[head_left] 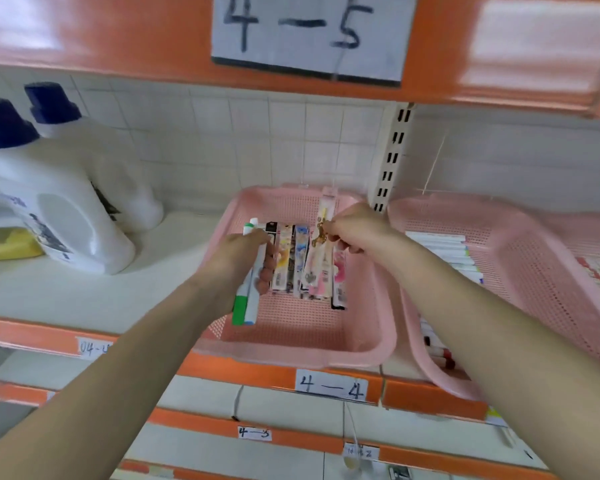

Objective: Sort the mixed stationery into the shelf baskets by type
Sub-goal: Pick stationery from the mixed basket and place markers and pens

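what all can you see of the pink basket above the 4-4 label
The pink basket looks like perforated plastic with a solid rim, rectangular, sitting on the white shelf. A row of printed packets lies inside. The right hand pinches one packet; the left hand, gripping markers, is over its left rim.

White tile wall (222,133); orange-edged shelves (118,46) w/ paper labels (331,384); slotted upright (392,157)
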`<state>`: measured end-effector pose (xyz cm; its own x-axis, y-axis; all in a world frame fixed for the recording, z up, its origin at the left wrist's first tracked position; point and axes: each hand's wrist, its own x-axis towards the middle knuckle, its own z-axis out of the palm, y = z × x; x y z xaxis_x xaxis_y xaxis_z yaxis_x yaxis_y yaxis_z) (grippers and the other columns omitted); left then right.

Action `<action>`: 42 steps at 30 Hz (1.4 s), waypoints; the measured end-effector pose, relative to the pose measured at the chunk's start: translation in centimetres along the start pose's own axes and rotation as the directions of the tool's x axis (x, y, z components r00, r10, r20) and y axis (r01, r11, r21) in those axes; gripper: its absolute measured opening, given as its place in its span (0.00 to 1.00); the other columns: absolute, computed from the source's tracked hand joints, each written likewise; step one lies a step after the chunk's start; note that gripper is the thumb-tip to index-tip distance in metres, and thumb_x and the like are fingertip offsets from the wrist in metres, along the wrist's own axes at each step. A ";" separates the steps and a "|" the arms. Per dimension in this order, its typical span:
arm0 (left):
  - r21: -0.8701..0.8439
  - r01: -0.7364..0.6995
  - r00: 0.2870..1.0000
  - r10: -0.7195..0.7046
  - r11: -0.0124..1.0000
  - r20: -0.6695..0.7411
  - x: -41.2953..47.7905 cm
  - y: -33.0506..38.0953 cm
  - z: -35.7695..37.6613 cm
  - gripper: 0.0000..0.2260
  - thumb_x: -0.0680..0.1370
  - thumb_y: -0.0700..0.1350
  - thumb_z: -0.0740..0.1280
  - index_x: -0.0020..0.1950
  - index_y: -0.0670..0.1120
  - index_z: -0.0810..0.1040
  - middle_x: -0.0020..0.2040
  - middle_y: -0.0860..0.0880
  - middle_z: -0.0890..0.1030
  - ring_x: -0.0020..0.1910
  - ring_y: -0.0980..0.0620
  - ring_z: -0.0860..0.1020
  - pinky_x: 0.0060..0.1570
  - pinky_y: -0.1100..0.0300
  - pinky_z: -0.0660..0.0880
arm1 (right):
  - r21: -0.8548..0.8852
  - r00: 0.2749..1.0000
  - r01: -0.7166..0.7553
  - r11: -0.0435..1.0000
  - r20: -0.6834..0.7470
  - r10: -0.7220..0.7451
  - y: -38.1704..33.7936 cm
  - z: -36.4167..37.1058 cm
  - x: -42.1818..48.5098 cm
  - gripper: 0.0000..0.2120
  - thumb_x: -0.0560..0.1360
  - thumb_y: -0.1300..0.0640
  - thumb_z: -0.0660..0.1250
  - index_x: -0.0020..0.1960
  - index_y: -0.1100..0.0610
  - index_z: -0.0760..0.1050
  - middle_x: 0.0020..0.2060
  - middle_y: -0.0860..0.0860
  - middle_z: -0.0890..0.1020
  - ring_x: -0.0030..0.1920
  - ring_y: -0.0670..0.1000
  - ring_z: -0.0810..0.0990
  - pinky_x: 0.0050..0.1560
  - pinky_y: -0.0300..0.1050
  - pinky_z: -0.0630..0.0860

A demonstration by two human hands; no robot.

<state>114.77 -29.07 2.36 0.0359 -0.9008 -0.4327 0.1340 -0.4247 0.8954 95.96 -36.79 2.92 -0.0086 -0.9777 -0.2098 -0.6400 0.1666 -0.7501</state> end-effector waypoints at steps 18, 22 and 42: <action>-0.038 -0.087 0.996 0.086 0.996 -0.027 2.4 1.7 0.2 0.11 0.82 0.45 0.64 0.40 0.43 0.76 0.26 0.49 0.78 0.20 0.54 0.75 0.20 0.67 0.70 | -0.096 0.983 0.183 0.979 0.031 -0.180 -0.9 3.2 0.9 0.08 0.79 0.56 0.65 0.43 0.56 0.80 0.34 0.48 0.83 0.33 0.46 0.79 0.29 0.37 0.70; -0.055 -0.155 0.988 0.154 0.986 -0.022 1.3 1.9 3.3 0.12 0.83 0.45 0.63 0.40 0.43 0.75 0.30 0.47 0.78 0.27 0.51 0.77 0.29 0.62 0.75 | 0.315 0.957 0.127 0.941 0.209 -0.199 -0.1 -0.2 -4.5 0.08 0.79 0.52 0.67 0.48 0.56 0.80 0.40 0.51 0.87 0.36 0.49 0.81 0.39 0.49 0.76; -0.045 -0.198 0.974 0.191 0.979 -0.125 -5.4 -3.7 19.7 0.11 0.82 0.48 0.61 0.42 0.45 0.69 0.33 0.48 0.70 0.20 0.57 0.63 0.18 0.68 0.60 | -0.107 0.927 0.375 0.921 0.045 -0.372 12.9 -14.1 -11.8 0.09 0.72 0.59 0.73 0.50 0.49 0.84 0.38 0.43 0.83 0.34 0.36 0.78 0.37 0.27 0.71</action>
<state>94.59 -24.42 3.49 0.1842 -0.9469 -0.2634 0.1690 -0.2335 0.9576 76.95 -24.87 4.60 0.2647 -0.9626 0.0568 -0.6745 -0.2269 -0.7026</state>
